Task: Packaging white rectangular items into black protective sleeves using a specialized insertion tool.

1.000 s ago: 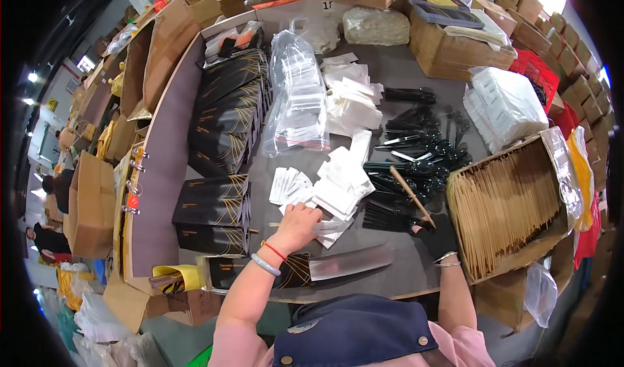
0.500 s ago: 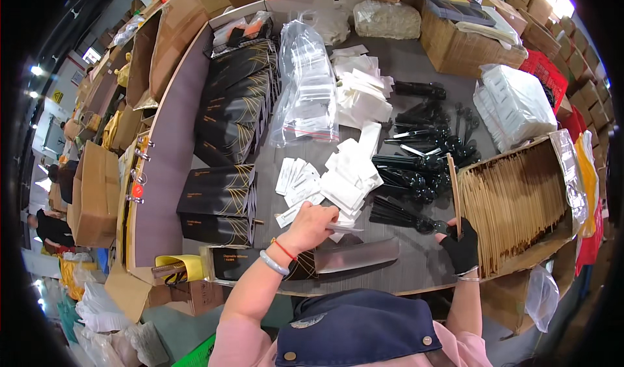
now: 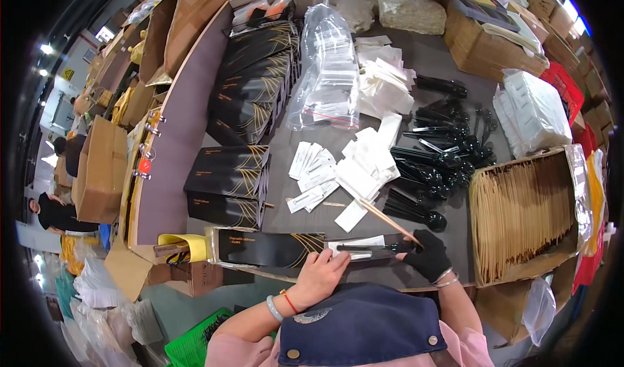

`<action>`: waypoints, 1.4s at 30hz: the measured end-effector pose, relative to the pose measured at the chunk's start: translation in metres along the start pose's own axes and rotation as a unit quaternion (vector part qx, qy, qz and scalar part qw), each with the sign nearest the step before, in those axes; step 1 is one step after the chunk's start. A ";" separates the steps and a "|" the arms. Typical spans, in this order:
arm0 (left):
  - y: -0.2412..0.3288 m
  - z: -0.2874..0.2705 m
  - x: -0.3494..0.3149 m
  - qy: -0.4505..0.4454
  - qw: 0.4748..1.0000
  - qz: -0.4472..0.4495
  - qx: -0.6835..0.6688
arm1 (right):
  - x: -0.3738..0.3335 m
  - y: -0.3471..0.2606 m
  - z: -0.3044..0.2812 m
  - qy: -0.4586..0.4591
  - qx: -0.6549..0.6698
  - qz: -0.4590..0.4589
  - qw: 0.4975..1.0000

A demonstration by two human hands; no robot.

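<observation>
In front of me a black printed paper sleeve [image 3: 270, 248] lies flat. My left hand [image 3: 322, 277] is at its right end, fingers closed at the edge of a white paper packet [image 3: 372, 241]. A black plastic spoon [image 3: 380, 247] lies across that packet, its bowl end at my right hand [image 3: 426, 255]. That hand wears a black fingerless glove and is closed on the spoon and a pair of wooden chopsticks [image 3: 389, 220], which slant up and left. Beyond lie a pile of white packets [image 3: 367, 162] and bundles of black spoons [image 3: 416, 209].
A carton of chopsticks [image 3: 520, 217] stands at the right. Stacked black sleeves [image 3: 227, 172] line the left side by a low partition [image 3: 162, 191]. Farther back are a clear bag of packets [image 3: 328, 74], a wrapped white stack [image 3: 530, 113] and a cardboard box [image 3: 487, 45].
My right hand has come left from the chopstick carton, bringing chopsticks and a spoon to the sleeve. The left hand has lowered its packet to the sleeve's right end. The view has shifted slightly.
</observation>
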State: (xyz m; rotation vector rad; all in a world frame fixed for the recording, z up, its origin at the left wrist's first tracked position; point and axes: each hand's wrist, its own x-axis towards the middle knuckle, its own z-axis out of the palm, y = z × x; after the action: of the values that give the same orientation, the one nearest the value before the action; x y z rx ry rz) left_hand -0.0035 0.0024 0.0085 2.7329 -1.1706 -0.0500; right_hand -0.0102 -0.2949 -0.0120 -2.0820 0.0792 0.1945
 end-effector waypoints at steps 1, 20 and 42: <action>-0.002 -0.002 -0.004 0.003 1.000 0.002 0.017 | 0.001 0.004 0.011 -0.003 0.001 -0.003 1.000; -0.038 -0.002 0.007 0.035 0.985 -0.081 -0.147 | 0.022 -0.017 0.050 -0.083 -0.185 -0.252 0.946; -0.106 -0.092 0.045 -0.041 0.995 0.024 -0.093 | 0.017 -0.050 0.011 -0.015 -0.302 -0.140 0.943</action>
State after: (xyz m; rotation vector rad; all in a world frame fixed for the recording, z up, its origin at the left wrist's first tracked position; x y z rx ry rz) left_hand 0.1122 0.0549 0.0827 2.5616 -1.1879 -0.2535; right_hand 0.0124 -0.2602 0.0231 -2.6684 -0.3345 0.0784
